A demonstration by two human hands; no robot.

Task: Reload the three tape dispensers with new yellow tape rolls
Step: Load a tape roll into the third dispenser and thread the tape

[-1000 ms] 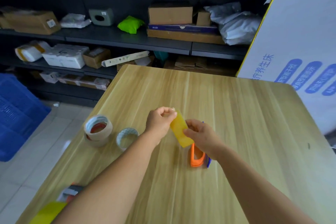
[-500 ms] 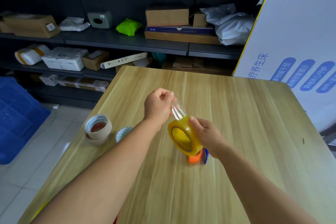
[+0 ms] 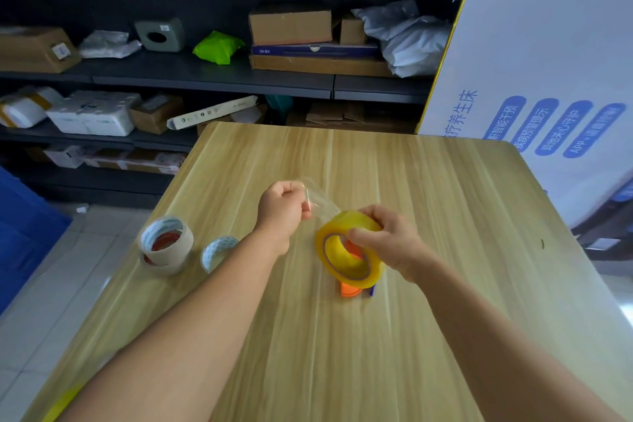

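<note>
Head view. The yellow tape roll [image 3: 349, 255] is a wide ring of translucent yellow tape, held tilted above the wooden table [image 3: 445, 216] with its open core facing the camera and to the left. A clear strip of peeled tape [image 3: 318, 199] runs from the top of the roll up and left.

The right hand [image 3: 387, 243] grips the roll from the right: the thumb lies across the near face by the core, and the other fingers curl over the outer rim. The left hand [image 3: 284, 209] is closed into a loose fist, its fingertips pinching the free end of the peeled tape; the strip is stretched between the two hands.

Directly below the roll, an orange tape dispenser [image 3: 349, 288] rests on the table, mostly hidden behind the roll, with a small blue part showing at its right side. Whether the roll touches it cannot be told.

On the left part of the table stands a stack of two beige tape rolls [image 3: 164, 245], and just to its right a smaller white tape core [image 3: 217, 252], partly covered by the left forearm.
</note>
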